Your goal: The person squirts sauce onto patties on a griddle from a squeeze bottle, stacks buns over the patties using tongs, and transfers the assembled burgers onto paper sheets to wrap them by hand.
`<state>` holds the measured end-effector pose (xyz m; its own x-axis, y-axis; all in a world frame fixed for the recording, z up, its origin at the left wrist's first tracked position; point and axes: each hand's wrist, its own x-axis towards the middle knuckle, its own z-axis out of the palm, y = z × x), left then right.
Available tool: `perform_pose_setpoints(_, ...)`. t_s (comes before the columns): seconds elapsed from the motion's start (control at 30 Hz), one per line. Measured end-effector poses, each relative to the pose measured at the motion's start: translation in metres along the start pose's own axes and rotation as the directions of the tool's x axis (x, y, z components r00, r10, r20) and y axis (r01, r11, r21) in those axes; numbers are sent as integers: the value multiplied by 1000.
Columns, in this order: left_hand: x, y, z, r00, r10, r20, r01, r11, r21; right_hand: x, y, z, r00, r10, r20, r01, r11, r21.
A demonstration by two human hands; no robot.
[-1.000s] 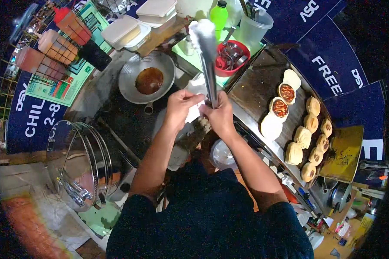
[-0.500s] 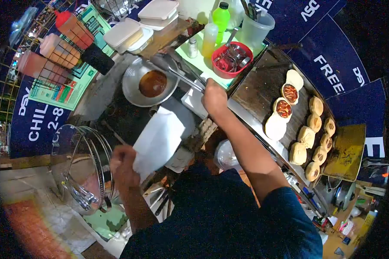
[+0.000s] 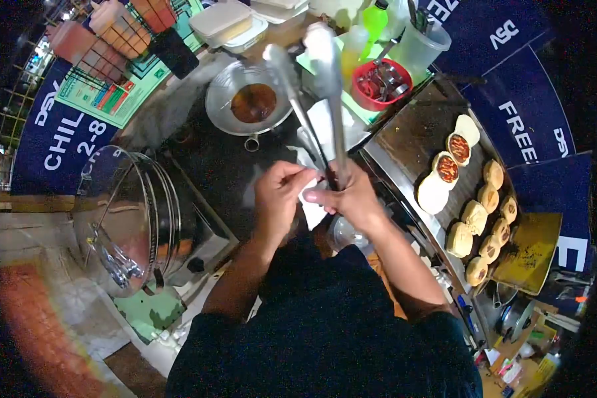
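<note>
Your left hand (image 3: 280,194) pinching white paper (image 3: 314,207) between its fingertips, your right fingers closed around metal tongs (image 3: 337,126), thumb at the paper, both right of the pan (image 3: 250,101), left of the griddle (image 3: 404,142).

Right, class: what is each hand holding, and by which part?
The right hand holds metal tongs by their near end. The left hand pinches white paper; exactly where on it cannot be told.

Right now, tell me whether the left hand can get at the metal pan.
Likely yes: nothing visible stands between the left hand and the metal pan, though that hand holds white paper and may need freeing first.
</note>
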<state>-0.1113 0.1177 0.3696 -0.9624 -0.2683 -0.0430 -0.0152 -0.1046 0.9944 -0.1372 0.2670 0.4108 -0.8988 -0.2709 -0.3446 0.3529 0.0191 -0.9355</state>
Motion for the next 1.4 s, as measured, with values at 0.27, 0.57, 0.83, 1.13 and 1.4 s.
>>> perform_pose_setpoints(0.27, -27, 28, 15, 992, -57, 115, 67, 994, -90, -47, 10, -31, 993, -53, -107, 74, 977, 199)
perform_pose_setpoints(0.57, -80, 23, 46, 776, -314, 546, 71, 905, 419, -120, 54, -123, 988, 11, -155, 43, 939, 340)
perform_pose_setpoints(0.83, -115, 46, 79, 710, -258, 655, -179, 833, 523, -185, 66, -143, 959, -22, -283, 34, 999, 37)
perform_pose_setpoints(1.13, -190, 26, 123, 814, 203, 545, -412, 862, 295, -201, 87, -135, 866, -130, -483, 233, 959, 160)
perform_pose_setpoints(1.4, -197, -14, 124, 913, -108, 394, 180, 972, -151, -220, 84, -127, 880, -42, -473, 269, 865, 424)
